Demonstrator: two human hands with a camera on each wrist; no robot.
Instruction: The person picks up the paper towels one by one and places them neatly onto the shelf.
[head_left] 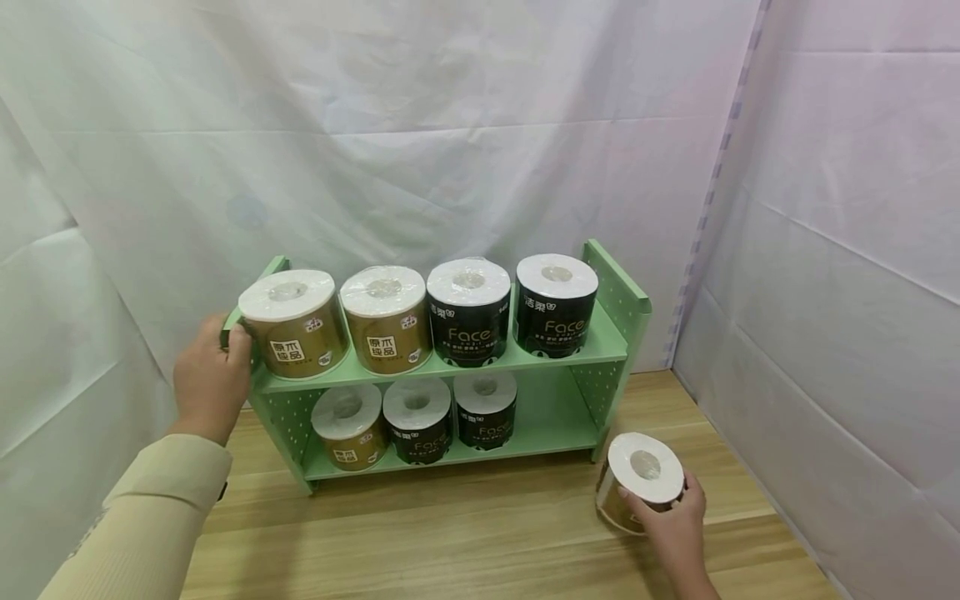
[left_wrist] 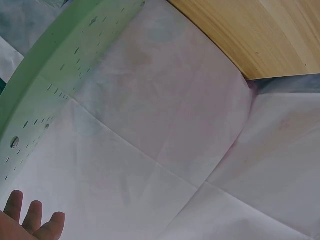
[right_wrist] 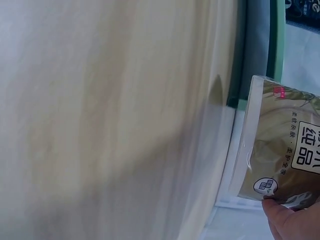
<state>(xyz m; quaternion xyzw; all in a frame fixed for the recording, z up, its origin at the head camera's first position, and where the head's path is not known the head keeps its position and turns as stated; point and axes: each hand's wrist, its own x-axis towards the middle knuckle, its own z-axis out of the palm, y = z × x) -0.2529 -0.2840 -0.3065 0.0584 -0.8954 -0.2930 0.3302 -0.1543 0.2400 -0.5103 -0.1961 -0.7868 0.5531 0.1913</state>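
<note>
My left hand [head_left: 212,379] grips the upper left side panel of a green two-tier shelf [head_left: 555,417], thumb in front of the edge. The left wrist view shows some of its fingertips [left_wrist: 32,217] beside the perforated panel [left_wrist: 57,70]. Off the shelf's right front corner, my right hand [head_left: 678,533] holds a brown-wrapped toilet roll [head_left: 626,475], thumb on the near side. That roll leans slightly, white end up. Whether its base touches the wooden table is unclear. The right wrist view shows its printed wrapper [right_wrist: 277,145] and my thumb at its lower edge.
On the upper tier stand two brown rolls [head_left: 296,343] at left and two black rolls [head_left: 468,333] at right. The lower tier bears one brown roll [head_left: 360,446] and two black rolls [head_left: 420,442], left of centre. White cloth [head_left: 450,167] hangs behind and along both sides of the wooden table [head_left: 420,533].
</note>
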